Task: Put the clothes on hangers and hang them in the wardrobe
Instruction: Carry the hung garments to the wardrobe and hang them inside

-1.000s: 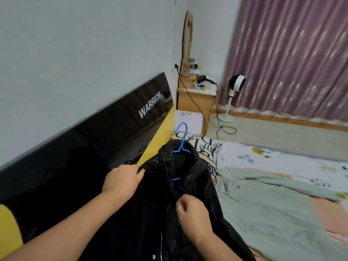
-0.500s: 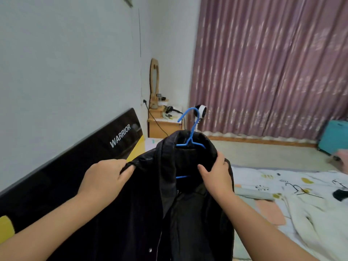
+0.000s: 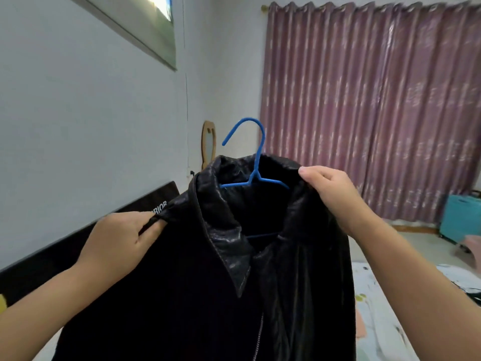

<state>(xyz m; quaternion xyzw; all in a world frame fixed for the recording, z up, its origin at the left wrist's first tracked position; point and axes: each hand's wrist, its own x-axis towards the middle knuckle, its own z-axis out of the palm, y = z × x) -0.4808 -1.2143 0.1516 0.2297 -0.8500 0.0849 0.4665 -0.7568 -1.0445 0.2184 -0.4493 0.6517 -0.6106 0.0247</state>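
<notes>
A black shiny jacket (image 3: 203, 287) with a collar and a zip hangs on a blue hanger (image 3: 253, 162), held up in front of me. The hanger's hook sticks up above the collar; its arms are mostly hidden inside the jacket. My left hand (image 3: 122, 241) grips the jacket's left shoulder. My right hand (image 3: 330, 194) grips the right shoulder by the collar. No wardrobe is in view.
A black headboard (image 3: 52, 254) runs along the white wall at left, with a framed picture (image 3: 145, 29) above. Purple curtains (image 3: 369, 108) cover the far wall. A teal box (image 3: 459, 217) stands at right. The patterned bed sheet (image 3: 380, 316) lies below right.
Both hands have lifted the jacket on its hanger up off the bed. My right hand moved from the jacket's front to its right shoulder. My view has swung up and rightward.
</notes>
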